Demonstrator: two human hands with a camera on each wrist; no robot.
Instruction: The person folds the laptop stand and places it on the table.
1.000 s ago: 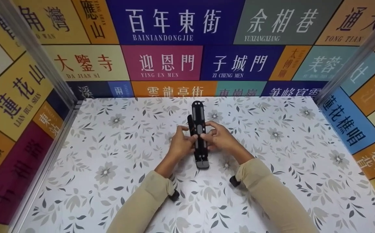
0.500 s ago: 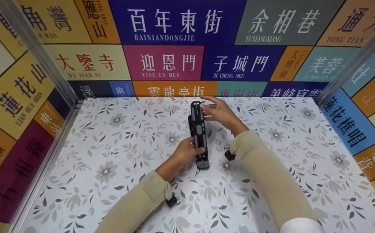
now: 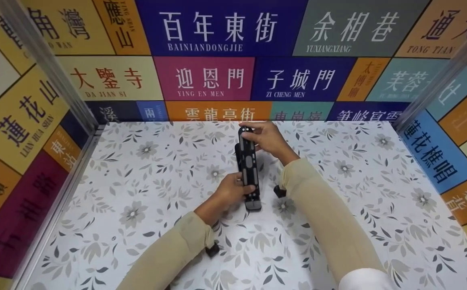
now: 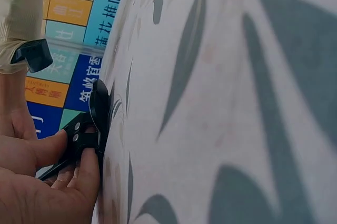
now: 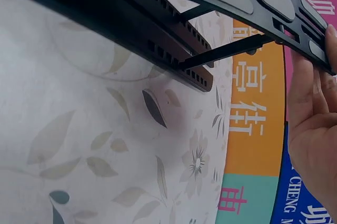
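Height-setting seems in hand: on the white floral-patterned table [image 3: 169, 169], the left hand [image 3: 231, 189] pinches the grey-padded black folding stand [image 3: 249, 162] near its hinge, the right hand [image 3: 268, 139] its raised far end — next calls for seating the slim black struts [image 5: 226, 51] evenly.

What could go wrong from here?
If the strut slips in the slotted rail, the raised top bar pinched by the right hand might drop. Also, the left hand pinches the folding stand close to its riveted joint, so folding could nip fingers.
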